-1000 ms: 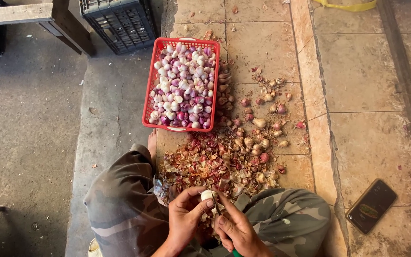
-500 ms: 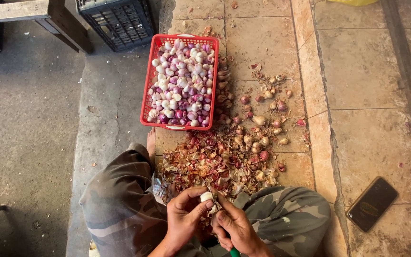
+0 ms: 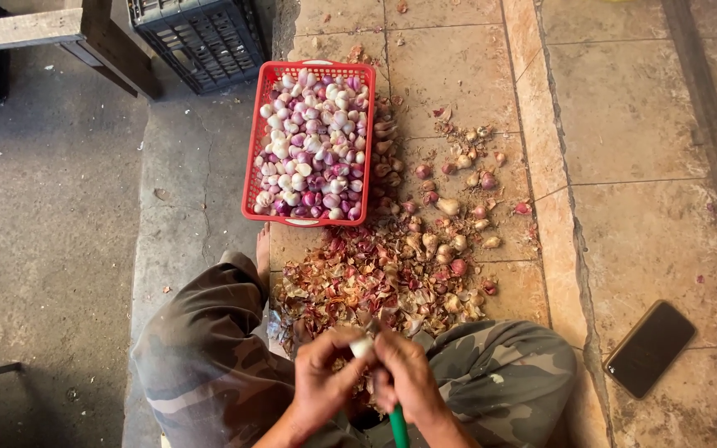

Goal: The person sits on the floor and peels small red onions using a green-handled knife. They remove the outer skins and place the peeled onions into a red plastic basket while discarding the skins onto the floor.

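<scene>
A red basket [image 3: 252, 166] is filled with white and purple peeled shallots [image 3: 313, 145]. Reddish-brown and tan skins [image 3: 367, 278] are strewn over beige floor tiles [image 3: 624, 108]. Camouflage trousers [image 3: 201, 357] in olive and brown are worn. A green handle [image 3: 397, 427], a black phone [image 3: 651, 348] and a dark crate [image 3: 197, 37] are seen.

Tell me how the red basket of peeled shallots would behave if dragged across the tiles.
The red basket is heaped full, so probably heavy and steady. Its mesh walls look thin and may flex. The round shallots on top could roll off.
</scene>
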